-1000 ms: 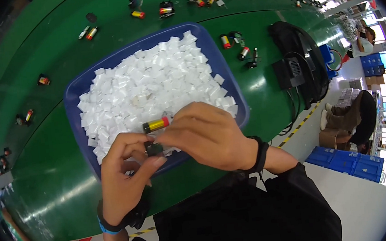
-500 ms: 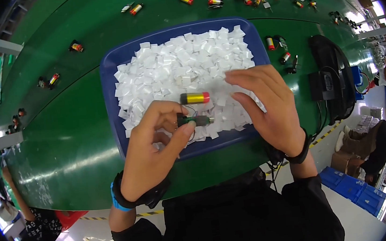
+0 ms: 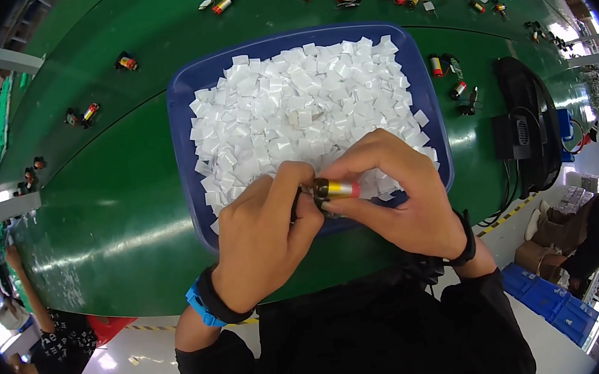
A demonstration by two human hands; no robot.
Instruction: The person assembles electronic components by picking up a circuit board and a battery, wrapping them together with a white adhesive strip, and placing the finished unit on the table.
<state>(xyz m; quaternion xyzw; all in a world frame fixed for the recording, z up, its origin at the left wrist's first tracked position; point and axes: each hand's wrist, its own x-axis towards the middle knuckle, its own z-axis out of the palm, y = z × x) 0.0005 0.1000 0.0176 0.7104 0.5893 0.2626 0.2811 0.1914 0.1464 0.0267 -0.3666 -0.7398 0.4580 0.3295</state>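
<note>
The left hand (image 3: 259,231) pinches a half-hidden dark component (image 3: 295,207); the right hand (image 3: 411,193)'s grip surrounds a yellow cylindrical battery (image 3: 338,189), whether clamped I cannot tell, over a blue tub (image 3: 184,151).

Cylindrical cell (image 3: 338,189), one: showing a dark band at its left end, silver and yellow around its middle, red at its right end; lying nearly level, its red end dipping slightly toward the wearer; sitting between the index finger and thumb of the right hand (image 3: 395,195), just beside the fingertips of the left hand (image 3: 267,227).

Small dark part (image 3: 322,203), one: showing just below the cell's dark end, resting among the fingertips; fingers are hiding most of its shape.
</note>
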